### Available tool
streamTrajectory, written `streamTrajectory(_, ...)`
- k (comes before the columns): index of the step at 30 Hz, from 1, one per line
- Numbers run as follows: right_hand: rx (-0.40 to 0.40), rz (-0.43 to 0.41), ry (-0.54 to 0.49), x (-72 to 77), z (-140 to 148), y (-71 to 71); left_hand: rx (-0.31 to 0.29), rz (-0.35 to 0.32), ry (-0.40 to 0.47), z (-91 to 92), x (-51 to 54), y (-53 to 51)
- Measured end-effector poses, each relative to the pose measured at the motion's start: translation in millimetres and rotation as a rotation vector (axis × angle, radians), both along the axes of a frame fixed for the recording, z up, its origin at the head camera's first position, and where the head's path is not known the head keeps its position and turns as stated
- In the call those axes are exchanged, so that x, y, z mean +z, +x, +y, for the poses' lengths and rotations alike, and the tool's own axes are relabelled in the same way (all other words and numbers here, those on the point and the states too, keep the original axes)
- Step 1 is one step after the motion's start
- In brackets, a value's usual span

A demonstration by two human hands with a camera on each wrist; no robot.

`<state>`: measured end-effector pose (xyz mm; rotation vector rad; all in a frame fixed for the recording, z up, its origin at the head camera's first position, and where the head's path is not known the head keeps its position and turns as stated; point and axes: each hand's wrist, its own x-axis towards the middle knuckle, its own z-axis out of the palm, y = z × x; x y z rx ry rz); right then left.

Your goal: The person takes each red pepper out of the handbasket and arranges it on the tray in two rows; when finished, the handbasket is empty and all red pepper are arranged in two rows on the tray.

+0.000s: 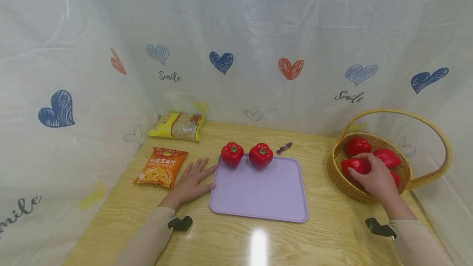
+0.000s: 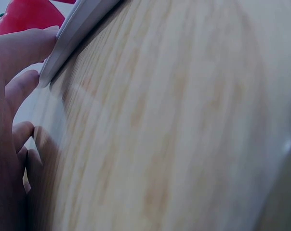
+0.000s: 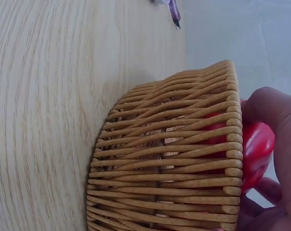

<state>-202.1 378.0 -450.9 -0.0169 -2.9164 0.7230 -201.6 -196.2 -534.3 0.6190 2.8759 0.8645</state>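
My left hand (image 1: 191,183) lies with its fingers spread at the left edge of a lilac tray (image 1: 258,196); thumb and index finger touch its rim. Two red bell peppers (image 1: 232,154) sit side by side at the tray's far edge. On the right, my right hand (image 1: 378,179) reaches into a wicker basket (image 1: 338,177) holding several red peppers. Its thumb and fingers grip a red bell pepper (image 1: 352,165) near the basket's left wall. In the right wrist view this pepper (image 3: 257,151) shows just beyond the woven rim, between thumb and fingers.
An orange snack bag (image 1: 162,167) lies left of my left hand, with a yellow bag (image 1: 179,126) behind it. A small wrapped candy (image 1: 284,147) is beyond the tray. The basket's tall handle (image 1: 437,175) leans right. A patterned curtain (image 1: 258,52) surrounds the wooden table (image 1: 207,237).
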Motion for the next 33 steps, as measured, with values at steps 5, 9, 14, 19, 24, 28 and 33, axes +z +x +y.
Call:
streamTrajectory(5,-0.010,0.045,-0.032,-0.9,-3.2,2.0,0.001,0.001,0.004,-0.1,0.2,0.6)
streamTrajectory(9,-0.022,0.058,-0.059,-1.6,-5.1,3.3,0.002,0.003,0.008,0.1,0.3,0.5)
streamTrajectory(14,-0.032,0.072,-0.091,-3.4,-6.7,3.9,0.001,0.007,0.004,0.3,-0.6,-0.1)
streamTrajectory(19,-0.036,0.088,-0.104,-3.9,-7.5,4.2,0.004,0.006,-0.003,-0.1,-1.3,-0.1)
streamTrajectory(24,-0.051,0.084,-0.114,-4.3,-7.8,5.1,0.005,0.004,-0.003,-0.2,-1.7,0.1)
streamTrajectory(28,-0.052,0.090,-0.124,-4.6,-8.3,5.0,0.005,0.001,-0.003,-0.4,-1.9,0.2)
streamTrajectory(33,-0.004,0.161,-0.113,-5.5,-8.7,3.5,0.007,0.000,0.000,-0.3,-1.3,0.3)
